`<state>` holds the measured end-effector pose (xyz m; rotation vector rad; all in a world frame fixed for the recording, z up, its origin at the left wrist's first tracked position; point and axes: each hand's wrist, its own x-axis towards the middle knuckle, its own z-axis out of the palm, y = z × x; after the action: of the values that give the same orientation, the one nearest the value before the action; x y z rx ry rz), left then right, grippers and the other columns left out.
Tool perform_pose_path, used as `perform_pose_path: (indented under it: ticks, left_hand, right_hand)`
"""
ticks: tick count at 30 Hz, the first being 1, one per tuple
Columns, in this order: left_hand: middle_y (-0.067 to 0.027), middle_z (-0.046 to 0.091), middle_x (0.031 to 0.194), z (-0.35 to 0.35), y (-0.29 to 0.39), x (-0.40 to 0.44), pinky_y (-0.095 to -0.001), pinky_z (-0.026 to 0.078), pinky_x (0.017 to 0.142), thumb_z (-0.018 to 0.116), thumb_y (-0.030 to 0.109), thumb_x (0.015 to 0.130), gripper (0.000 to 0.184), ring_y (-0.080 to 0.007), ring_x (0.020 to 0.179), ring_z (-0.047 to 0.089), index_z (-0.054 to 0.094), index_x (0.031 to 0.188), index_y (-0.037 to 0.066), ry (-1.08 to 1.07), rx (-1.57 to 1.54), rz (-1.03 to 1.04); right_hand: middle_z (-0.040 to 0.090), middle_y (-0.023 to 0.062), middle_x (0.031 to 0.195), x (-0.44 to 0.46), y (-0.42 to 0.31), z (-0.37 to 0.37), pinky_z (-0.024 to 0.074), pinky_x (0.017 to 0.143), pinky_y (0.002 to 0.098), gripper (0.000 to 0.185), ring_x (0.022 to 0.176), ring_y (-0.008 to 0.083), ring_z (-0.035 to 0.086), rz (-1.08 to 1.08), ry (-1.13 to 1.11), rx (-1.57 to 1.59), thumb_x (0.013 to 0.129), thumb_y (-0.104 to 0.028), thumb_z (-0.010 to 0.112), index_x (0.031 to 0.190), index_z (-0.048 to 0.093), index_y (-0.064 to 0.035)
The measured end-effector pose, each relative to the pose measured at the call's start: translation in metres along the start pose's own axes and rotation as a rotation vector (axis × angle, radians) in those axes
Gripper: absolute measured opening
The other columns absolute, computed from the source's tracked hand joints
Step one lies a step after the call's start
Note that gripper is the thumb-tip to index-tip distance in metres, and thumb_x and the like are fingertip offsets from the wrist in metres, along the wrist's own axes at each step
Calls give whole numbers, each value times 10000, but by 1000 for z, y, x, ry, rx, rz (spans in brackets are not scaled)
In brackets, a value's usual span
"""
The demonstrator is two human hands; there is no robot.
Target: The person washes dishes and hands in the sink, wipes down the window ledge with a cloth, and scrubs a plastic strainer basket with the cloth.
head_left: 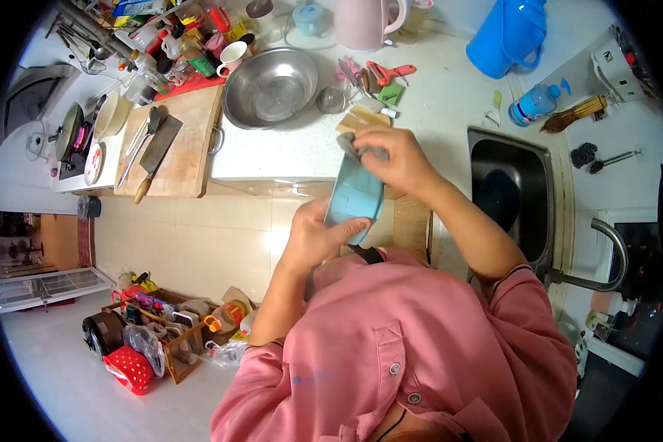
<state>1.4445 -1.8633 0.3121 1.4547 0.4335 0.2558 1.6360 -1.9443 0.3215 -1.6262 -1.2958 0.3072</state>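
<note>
A light blue tray-like container (356,195) is held tilted in front of the pink shirt. My left hand (320,232) grips its lower end, the thumb lying over the near edge. At its upper end my right hand (392,158) is closed on a grey cloth (348,144), which touches the rim. Just beyond the hands, a piece of tan card or wood (361,118) lies on the white counter (435,96). A steel basin (272,88) stands to the left of it.
On the left, a cutting board (191,140) carries a cleaver (158,151) and a spoon. The sink (504,191) with its curved faucet (615,254) is on the right. A blue jug (504,37), a blue bottle (534,105) and red peeler (390,72) stand or lie farther back.
</note>
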Motion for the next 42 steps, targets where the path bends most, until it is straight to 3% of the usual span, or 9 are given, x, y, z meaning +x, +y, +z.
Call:
perform_pose_path:
  ticks: [6,9,13,19,26,31,33,38,42]
  left_hand:
    - [-23,680,885,-8,-2,6,-258,515,708,799,37,765,283,-83,780,605,669,1012,-12,39,61,-10]
    - [-30,684,877,-10,11,-1,-270,515,719,822,34,722,283,-94,776,612,681,963,-13,5,41,0]
    - [-22,684,835,-22,14,-6,-264,508,682,813,4,695,263,-87,742,611,695,928,-20,-60,-165,162]
    - [-6,654,790,-31,-33,1,-243,474,649,749,225,768,289,-80,709,576,679,870,-36,31,-506,174]
    - [-32,600,826,-42,-19,15,-231,415,682,516,130,834,199,-94,762,518,631,870,-29,252,-500,17]
    - [8,524,737,-15,-7,16,-255,352,579,456,201,930,302,-64,676,414,578,754,-11,244,48,142]
    - [29,450,688,-10,-4,14,-266,310,555,460,242,928,320,-74,638,370,504,691,31,347,-48,69]
    - [-5,501,661,-24,1,15,-276,388,589,462,280,921,361,-106,635,466,524,663,35,591,-189,-60]
    - [-66,623,805,-34,-26,22,-320,491,690,449,286,932,301,-180,758,611,596,863,33,717,-635,-122]
  right_hand:
    - [623,160,978,-7,-46,5,496,811,376,201,915,331,590,-306,-32,-99,707,-12,661,907,653,9]
    - [640,126,985,6,-8,-2,485,820,332,132,915,240,600,-79,-52,-102,797,-42,639,920,642,8]
    - [620,3,1010,8,7,-10,451,846,242,131,950,59,539,418,-150,543,933,-118,579,1018,629,-32]
    - [610,19,969,7,6,-21,450,798,253,155,889,82,540,543,-210,718,895,-156,631,995,658,-40]
    - [646,31,837,10,-15,-35,456,743,246,176,805,103,577,229,-247,163,865,-184,683,944,665,-27]
    - [678,126,864,18,-34,-12,484,751,326,233,836,239,641,-72,-454,-50,841,-253,691,934,674,-39]
    - [682,149,865,23,-44,-10,486,750,343,240,847,272,643,-100,-536,-109,839,-262,674,919,672,-36]
    - [679,86,852,20,-25,-23,477,772,288,257,829,145,610,189,-491,201,874,-243,653,978,680,-9]
    - [658,17,872,-1,-8,-12,462,784,247,247,852,63,555,305,-301,434,927,-216,632,1016,674,10]
